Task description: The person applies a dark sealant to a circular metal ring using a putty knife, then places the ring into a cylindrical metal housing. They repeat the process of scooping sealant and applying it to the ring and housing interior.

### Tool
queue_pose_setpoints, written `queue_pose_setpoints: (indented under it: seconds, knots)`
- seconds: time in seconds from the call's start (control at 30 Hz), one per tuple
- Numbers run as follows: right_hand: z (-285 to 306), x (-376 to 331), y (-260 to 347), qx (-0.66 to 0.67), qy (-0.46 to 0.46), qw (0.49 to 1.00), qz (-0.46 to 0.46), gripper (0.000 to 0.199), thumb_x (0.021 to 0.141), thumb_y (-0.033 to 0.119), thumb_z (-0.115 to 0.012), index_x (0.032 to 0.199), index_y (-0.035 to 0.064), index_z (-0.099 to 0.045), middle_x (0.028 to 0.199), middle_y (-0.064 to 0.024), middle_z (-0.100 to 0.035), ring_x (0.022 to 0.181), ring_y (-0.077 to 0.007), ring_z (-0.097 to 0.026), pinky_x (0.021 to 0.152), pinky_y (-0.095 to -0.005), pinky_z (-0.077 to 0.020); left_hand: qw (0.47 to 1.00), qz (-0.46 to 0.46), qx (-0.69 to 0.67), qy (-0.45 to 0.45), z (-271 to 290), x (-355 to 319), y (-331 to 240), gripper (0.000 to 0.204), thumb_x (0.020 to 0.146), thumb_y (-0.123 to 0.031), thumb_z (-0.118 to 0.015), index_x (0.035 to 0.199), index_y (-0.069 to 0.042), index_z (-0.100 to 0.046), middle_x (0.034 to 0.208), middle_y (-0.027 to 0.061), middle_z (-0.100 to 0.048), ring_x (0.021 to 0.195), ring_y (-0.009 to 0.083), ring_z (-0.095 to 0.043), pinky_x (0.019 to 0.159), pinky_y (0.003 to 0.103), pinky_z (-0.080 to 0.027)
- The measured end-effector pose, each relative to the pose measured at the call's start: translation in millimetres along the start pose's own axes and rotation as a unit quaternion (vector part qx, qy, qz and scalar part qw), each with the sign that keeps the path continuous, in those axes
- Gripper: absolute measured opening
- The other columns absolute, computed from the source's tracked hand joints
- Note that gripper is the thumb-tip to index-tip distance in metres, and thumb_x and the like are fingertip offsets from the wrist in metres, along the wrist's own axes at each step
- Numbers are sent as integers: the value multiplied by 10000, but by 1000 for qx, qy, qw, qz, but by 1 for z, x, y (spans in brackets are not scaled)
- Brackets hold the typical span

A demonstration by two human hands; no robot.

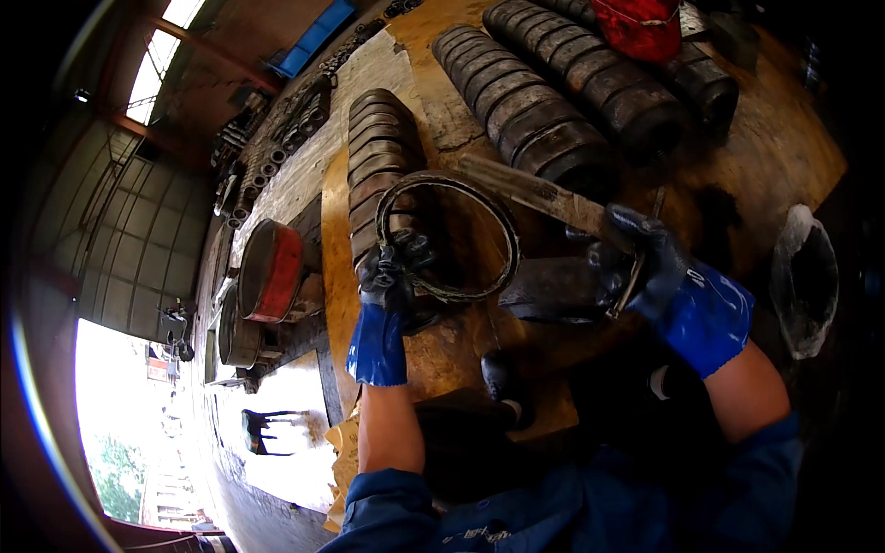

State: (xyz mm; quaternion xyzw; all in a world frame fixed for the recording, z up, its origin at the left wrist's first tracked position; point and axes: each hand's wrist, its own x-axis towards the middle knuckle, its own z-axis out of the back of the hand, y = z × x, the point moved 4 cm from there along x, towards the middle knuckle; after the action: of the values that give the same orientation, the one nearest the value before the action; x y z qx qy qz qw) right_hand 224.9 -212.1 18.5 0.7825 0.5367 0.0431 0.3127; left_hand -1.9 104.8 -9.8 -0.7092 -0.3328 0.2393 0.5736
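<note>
My left hand point(387, 281), in a blue glove with a dirty dark palm, is closed on the near left edge of a thin dark ring point(513, 241). The ring is raised and tilted, and the floor shows through it. My right hand point(650, 258), gloved alike, grips one end of a long flat bar point(535, 192), worn and greyish brown; its exact kind is unclear. The bar slants up and left, its far end just beyond the ring. A thin rod-like piece point(631, 288) sticks out below the right hand. Behind the ring lies a row of brown metal rings point(380, 152).
Two more rows of dark rings point(516, 101) lie ahead, with a red bucket point(636, 32) by them. A dark cylindrical part point(553, 288) lies below my hands. A translucent bag-like thing point(804, 276) is at right, a red-banded drum point(275, 274) and a stool point(256, 431) at left.
</note>
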Motion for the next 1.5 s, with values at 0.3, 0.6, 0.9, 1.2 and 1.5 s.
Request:
queue_pose_setpoints:
  seconds: [0.3, 0.6, 0.9, 1.2, 1.5]
  knots:
    - [31, 30, -49, 282, -34, 956, -76, 507, 956, 478, -498, 1238, 69, -599, 1063, -105, -698, 773, -244, -671, 675, -440, -549, 985, -85, -153, 12, 24, 28, 44, 377, 1002, -271, -413, 1250, -25, -557, 1310, 136, -584, 1199, 315, -572, 1016, 471, -479]
    - [15, 42, -93, 289, 38, 947, -139, 521, 990, 435, -431, 1300, 23, -510, 1181, -204, -647, 1005, -387, -665, 925, -571, -532, 969, -148, -194, -26, 9, 34, 61, 376, 987, -194, -470, 1285, 29, -523, 1354, 202, -550, 1216, 365, -549, 1101, 534, -403]
    - [21, 33, -56, 202, -50, 973, -99, 557, 984, 474, -464, 1318, 31, -510, 1197, -189, -644, 901, -340, -688, 820, -587, -547, 989, -148, 15, -1, -35, 12, 43, 450, 1013, -276, -456, 1294, 73, -499, 1275, 290, -574, 1151, 387, -587, 1037, 559, -450]
    - [17, 27, -49, 113, -72, 990, -54, 535, 1005, 434, -468, 1342, 18, -477, 1134, -210, -657, 805, -292, -697, 709, -484, -598, 985, -94, -144, 31, -50, -4, 38, 382, 993, -184, -505, 1246, 101, -527, 1206, 276, -615, 1082, 393, -626, 939, 528, -526]
    - [10, 9, -30, 76, 34, 997, -4, 501, 995, 365, -521, 1358, 23, -463, 1133, -246, -642, 927, -329, -700, 756, -498, -616, 980, -33, -180, -81, -30, 9, 65, 417, 928, -208, -564, 1266, 35, -533, 1237, 211, -612, 1139, 361, -602, 1019, 505, -483]
